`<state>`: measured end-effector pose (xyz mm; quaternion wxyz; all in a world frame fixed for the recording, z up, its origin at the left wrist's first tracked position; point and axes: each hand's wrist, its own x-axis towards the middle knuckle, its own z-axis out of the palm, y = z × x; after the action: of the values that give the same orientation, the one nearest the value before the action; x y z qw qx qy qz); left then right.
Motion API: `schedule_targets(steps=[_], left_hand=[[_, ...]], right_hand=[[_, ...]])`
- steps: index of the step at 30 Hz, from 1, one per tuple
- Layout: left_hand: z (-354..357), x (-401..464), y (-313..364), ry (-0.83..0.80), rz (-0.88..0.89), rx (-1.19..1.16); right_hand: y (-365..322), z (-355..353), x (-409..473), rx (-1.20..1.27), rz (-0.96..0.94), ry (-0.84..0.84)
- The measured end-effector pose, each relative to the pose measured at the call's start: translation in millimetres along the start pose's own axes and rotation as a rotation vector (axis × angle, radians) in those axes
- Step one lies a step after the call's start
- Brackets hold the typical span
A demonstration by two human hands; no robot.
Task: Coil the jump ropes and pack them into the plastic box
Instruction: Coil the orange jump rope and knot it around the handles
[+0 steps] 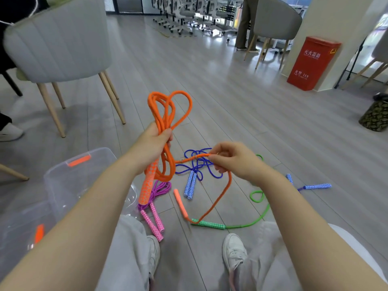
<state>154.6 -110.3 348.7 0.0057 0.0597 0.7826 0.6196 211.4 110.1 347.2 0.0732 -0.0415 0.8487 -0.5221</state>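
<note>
Grey plank flooring (241, 97) stretches toward a row of white office chairs (189, 13) at 12 o'clock, with a grey upholstered chair (56, 43) at 10 o'clock. At 8 o'clock stands the clear plastic box (69, 179) with orange latches, its lid (19, 223) lying just beside it at the lower left edge.

Moving right, the left hand (155, 141) is clamped around the gathered loops of the orange jump rope (165, 110), which rise above the fist toward 12 o'clock, while one patterned orange handle (148, 183) hangs below it. Under that handle, on the floor, lies a coiled purple rope with pink handles (154, 219), beside the person's left leg.

At centre, a coiled dark blue rope (197, 164) with two blue-and-white handles rests on the floor. The second orange handle (180, 203) lies at 6 o'clock from it, its tip touching a green patterned handle (210, 224).

The right hand (233, 159) pinches the orange rope's free length between thumb and fingertips; from there the rope sags down to the floor handle. A green rope (259, 215) curves across the floor at 4 o'clock, and another blue-handled rope (317, 186) lies at 3 o'clock.

A red fire-equipment box (312, 64) stands against a pillar at 2 o'clock. White sneakers (234, 250) and grey trousers fill the bottom edge.
</note>
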Motion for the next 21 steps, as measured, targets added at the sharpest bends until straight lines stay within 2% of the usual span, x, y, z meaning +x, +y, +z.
schedule_targets(steps=[5,8,16,21], left_hand=[[19.9,-12.5,4.7,-0.217,-0.03,0.038],[30.9,-20.4,6.3,-0.316,-0.05,0.01],[33.8,-21.2,9.5,-0.286,-0.102,-0.051],[33.8,-22.6,10.1,-0.327,-0.138,-0.213]], right_hand=[[-16.5,5.2,-9.6,-0.089,-0.134,0.009],[-19.3,11.6,-11.1,-0.08,-0.149,0.001],[-26.3,13.6,-11.7,-0.169,-0.178,0.049],[-23.4,18.9,-9.2,0.048,-0.287,0.114]])
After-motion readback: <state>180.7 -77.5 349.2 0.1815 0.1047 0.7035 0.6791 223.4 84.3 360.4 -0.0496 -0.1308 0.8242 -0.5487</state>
